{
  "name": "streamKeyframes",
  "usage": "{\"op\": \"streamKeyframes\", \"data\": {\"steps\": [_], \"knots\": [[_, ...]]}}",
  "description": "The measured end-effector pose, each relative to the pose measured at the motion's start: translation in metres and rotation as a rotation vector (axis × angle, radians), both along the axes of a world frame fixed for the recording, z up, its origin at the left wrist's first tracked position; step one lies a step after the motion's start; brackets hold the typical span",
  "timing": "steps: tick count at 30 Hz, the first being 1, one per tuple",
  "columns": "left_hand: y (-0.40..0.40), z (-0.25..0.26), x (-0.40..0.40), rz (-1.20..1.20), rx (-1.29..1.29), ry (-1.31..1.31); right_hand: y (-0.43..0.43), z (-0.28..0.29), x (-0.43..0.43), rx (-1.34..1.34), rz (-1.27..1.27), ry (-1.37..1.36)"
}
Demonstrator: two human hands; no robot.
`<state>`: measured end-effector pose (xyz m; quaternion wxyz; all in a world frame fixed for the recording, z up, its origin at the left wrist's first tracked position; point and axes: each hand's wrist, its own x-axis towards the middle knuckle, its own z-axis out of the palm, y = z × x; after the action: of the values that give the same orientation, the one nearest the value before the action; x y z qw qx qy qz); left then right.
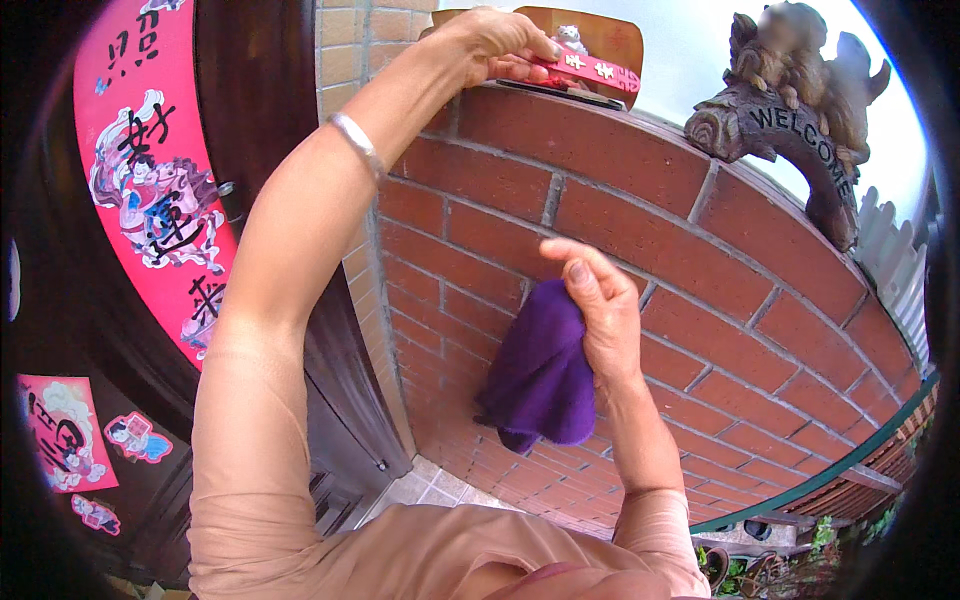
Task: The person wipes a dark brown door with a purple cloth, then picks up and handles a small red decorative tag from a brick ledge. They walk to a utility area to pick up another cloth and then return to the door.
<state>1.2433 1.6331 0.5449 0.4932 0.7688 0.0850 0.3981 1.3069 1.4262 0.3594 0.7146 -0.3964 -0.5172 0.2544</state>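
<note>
My left hand (510, 46) reaches to the top of a red brick wall (480, 165) and grips the end of a small pink plaque (596, 69) with raised characters. Just behind the plaque sits a small white cat figurine (571, 37), in front of a curved brown wooden piece (626, 45). Beneath lies a flat dark base (559, 93). Lower down, before the wall, a purple cloth (540, 360) hangs from my right hand (604, 307), whose fingers are curled over it.
A resin "WELCOME" ornament with animal figures (799, 112) stands on the wall top to the right. A dark door (255, 97) with pink paper decorations (161, 180) is at the left. Potted plants (716, 562) and a slatted wooden structure (874, 457) are at lower right.
</note>
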Motion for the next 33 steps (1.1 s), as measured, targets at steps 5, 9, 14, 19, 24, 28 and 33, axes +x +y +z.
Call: {"op": "streamKeyframes", "data": {"steps": [5, 9, 14, 19, 24, 28, 33], "knots": [[-0.01, 0.006, 0.024, 0.105, 0.116, 0.172, -0.012, -0.025, 0.011, -0.102, 0.038, 0.08], [-0.007, 0.015, 0.032, 0.26, 0.149, 0.325, -0.014, -0.037, 0.01, -0.139, 0.055, 0.034], [-0.014, 0.001, 0.035, 0.37, 0.365, 0.256, -0.008, -0.043, 0.012, -0.147, 0.138, 0.055], [-0.016, -0.01, 0.031, 0.398, 0.469, 0.08, 0.002, -0.051, 0.008, -0.144, 0.167, 0.025], [-0.008, -0.015, 0.027, 0.395, 0.449, -0.124, 0.009, -0.053, 0.009, -0.177, 0.278, 0.069], [0.005, -0.007, 0.01, 0.386, 0.437, -0.128, 0.018, -0.063, 0.013, -0.165, 0.297, 0.068], [0.007, -0.004, -0.015, 0.146, 0.573, 0.165, 0.022, -0.068, 0.019, -0.213, 0.342, 0.095]]}}
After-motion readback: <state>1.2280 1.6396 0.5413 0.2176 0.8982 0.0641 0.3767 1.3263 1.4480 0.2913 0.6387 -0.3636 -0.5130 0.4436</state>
